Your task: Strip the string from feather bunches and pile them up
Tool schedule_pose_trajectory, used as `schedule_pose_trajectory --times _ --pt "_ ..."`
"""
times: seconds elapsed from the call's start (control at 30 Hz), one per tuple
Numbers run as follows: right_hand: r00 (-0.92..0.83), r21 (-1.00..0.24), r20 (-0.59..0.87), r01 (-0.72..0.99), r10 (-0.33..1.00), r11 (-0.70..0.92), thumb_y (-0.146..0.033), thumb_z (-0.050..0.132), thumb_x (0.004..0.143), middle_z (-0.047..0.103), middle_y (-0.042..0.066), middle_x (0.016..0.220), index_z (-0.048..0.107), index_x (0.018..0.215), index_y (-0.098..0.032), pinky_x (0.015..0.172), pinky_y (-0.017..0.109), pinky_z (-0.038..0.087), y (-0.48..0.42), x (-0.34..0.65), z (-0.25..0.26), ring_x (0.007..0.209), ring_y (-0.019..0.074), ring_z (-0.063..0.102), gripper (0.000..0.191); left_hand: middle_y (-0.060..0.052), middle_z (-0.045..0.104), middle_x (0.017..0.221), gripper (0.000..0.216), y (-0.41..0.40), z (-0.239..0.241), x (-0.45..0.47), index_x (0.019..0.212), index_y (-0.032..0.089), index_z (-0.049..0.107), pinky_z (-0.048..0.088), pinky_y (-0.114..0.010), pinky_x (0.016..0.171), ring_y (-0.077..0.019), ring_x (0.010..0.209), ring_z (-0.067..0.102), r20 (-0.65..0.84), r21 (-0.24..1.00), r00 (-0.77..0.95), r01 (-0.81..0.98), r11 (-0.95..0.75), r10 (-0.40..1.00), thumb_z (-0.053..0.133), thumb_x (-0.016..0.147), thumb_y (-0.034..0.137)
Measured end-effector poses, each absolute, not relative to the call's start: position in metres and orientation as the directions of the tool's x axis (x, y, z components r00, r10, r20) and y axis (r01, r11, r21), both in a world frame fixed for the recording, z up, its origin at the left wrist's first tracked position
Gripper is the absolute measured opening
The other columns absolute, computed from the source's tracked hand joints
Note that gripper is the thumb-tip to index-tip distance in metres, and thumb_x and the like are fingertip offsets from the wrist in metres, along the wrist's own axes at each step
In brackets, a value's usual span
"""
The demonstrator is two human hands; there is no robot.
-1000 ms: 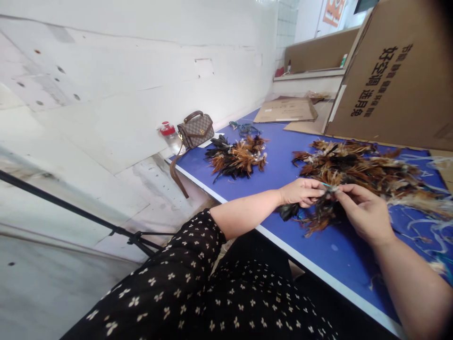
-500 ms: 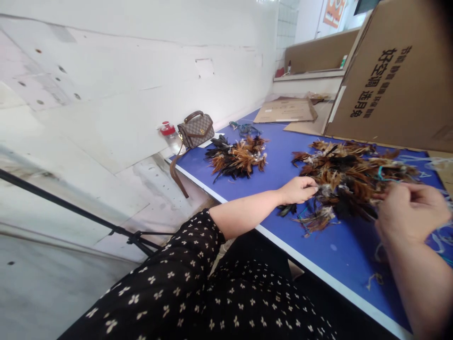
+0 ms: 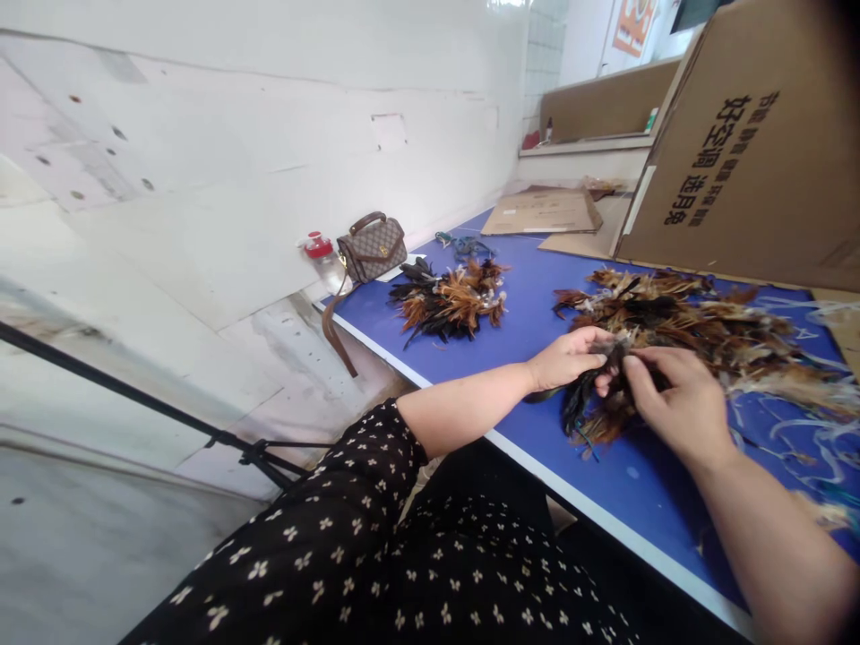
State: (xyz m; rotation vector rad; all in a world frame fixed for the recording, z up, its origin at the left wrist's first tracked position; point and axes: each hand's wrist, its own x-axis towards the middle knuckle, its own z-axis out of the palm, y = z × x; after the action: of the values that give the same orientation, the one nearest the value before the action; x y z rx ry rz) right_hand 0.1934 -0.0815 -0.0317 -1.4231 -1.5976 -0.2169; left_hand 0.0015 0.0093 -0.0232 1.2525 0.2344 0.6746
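A bunch of dark feathers is pinched in my left hand, its black plumes hanging toward the table's near edge. My right hand meets it from the right, thumb and fingers closed on the pale quill end of the same bunch. What lies between the right fingertips is partly hidden. Just behind both hands spreads a large pile of brown and black feathers. Brown feathers with a blue thread lie under the hands. Farther left sits a smaller heap of brown and black feathers.
White strings lie tangled on the blue table at the right. A large cardboard box stands behind the pile, with flat cardboard beside it. A brown handbag and a red-capped bottle stand near the wall.
My right hand has moved left from the right part of the pile to meet my left hand. Black feathers now hang from the left hand, which has stayed nearly in place.
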Motion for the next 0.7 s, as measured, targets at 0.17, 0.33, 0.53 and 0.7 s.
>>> schedule_pose_trajectory --times 0.17,0.33,0.53,0.7 --pt "0.119 -0.484 0.672 0.818 0.731 0.312 -0.057 0.058 0.105 0.079 0.011 0.097 0.076 0.090 -0.022 0.087 0.034 0.060 -0.083 0.185 -0.035 0.088 0.0218 0.074 0.043 0.002 0.068 0.081 0.047 0.004 -0.021 0.000 0.129 0.020 0.056 0.044 -0.028 0.061 -0.0096 0.057 0.055 0.198 0.915 0.829 -0.348 0.205 0.524 0.079 0.088 0.019" --pt "0.291 -0.505 0.639 0.857 0.712 0.103 -0.053 0.060 0.106 0.072 0.006 0.079 0.075 0.093 -0.017 0.071 0.033 0.052 -0.087 0.213 -0.033 0.072 0.0186 0.065 0.041 0.004 0.060 0.078 0.034 0.010 -0.008 0.000 0.110 0.020 0.060 0.028 -0.021 0.054 -0.0052 0.051 0.039 0.059 0.858 0.702 -0.400 0.323 0.710 0.063 0.080 0.006" --pt "0.087 -0.325 0.537 0.939 0.839 0.111 -0.069 0.060 0.095 0.079 0.011 0.090 0.080 0.089 -0.023 0.075 0.040 0.059 -0.081 0.241 -0.027 0.080 0.0265 0.072 0.051 0.009 0.039 0.068 0.005 0.046 0.010 -0.014 0.097 0.019 0.058 0.023 -0.019 0.050 -0.0057 0.047 0.030 -0.022 0.732 0.459 -0.598 0.327 0.888 0.061 0.097 0.023" --pt "0.000 -0.167 0.544 0.980 0.839 0.109 -0.059 0.060 0.100 0.079 0.017 0.121 0.083 0.112 -0.022 0.111 0.049 0.058 -0.049 0.261 0.003 0.118 0.0337 0.073 0.046 0.012 0.029 0.066 0.021 0.061 0.010 -0.020 0.094 0.020 0.056 0.016 -0.019 0.048 -0.0042 0.045 0.022 -0.160 0.700 0.301 -0.637 0.323 0.940 0.064 0.108 0.033"
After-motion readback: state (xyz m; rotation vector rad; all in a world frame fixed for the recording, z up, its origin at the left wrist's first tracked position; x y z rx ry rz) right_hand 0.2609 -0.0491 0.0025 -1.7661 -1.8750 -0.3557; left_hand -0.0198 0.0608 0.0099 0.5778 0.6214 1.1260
